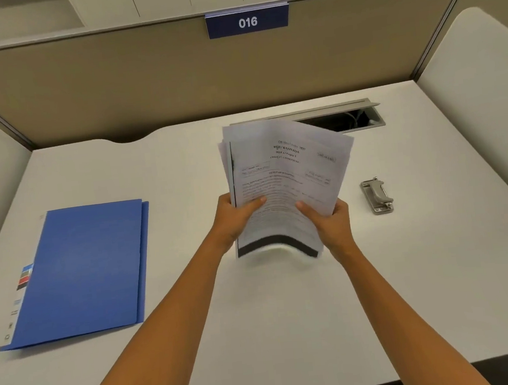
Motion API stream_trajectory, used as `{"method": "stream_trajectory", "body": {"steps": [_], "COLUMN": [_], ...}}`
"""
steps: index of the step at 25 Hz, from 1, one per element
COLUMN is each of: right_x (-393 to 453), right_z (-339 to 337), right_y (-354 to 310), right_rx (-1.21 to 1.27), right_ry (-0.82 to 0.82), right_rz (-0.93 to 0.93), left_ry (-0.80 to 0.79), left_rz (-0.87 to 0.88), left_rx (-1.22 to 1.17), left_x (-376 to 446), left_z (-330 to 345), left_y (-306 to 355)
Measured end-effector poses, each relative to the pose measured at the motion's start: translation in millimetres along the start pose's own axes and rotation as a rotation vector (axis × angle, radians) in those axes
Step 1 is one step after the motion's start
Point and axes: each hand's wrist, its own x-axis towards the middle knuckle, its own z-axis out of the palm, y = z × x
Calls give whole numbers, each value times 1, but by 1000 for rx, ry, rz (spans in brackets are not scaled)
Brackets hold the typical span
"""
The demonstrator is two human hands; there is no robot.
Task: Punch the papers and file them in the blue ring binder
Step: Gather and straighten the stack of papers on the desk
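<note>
A loose stack of printed papers stands nearly upright above the middle of the white desk, its sheets fanned at the top and its bottom edge blurred. My left hand grips the stack's left side, thumb across the front sheet. My right hand grips the lower right side, thumb also on the front. The blue ring binder lies closed and flat on the desk to the left. A small metal hole punch sits on the desk to the right of the papers.
A grey cable hatch is open at the back of the desk behind the papers. Beige partition walls enclose the desk at the back and sides, with a blue sign reading 016 on top.
</note>
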Motion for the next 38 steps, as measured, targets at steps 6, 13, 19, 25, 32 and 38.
{"method": "stream_trajectory", "body": {"steps": [6,13,19,25,32,38], "right_x": [-8,-12,-16,-19,-13,-10], "right_z": [1,2,-3,-2,-3,-5], "right_y": [-12,-9,-14,-14,-33,-13], "right_rx": [-54,-61,-49,-19,-39,-90], "right_ry": [-13,-90,-41,-71,-27,-47], "right_rz": [-135,-116,-113,-99,-151,-65], "left_ry": [76,87,123,103,79,69], "left_rz": [126,157,150,145,199,103], "left_rx": [-67,-87,-120,-145,-118,-14], "left_x": [-13,-18,-23,-27,-28,-24], "left_z": [-7,-3,-5,0,-6,-3], "left_y": [3,5,5,3,21,6]}}
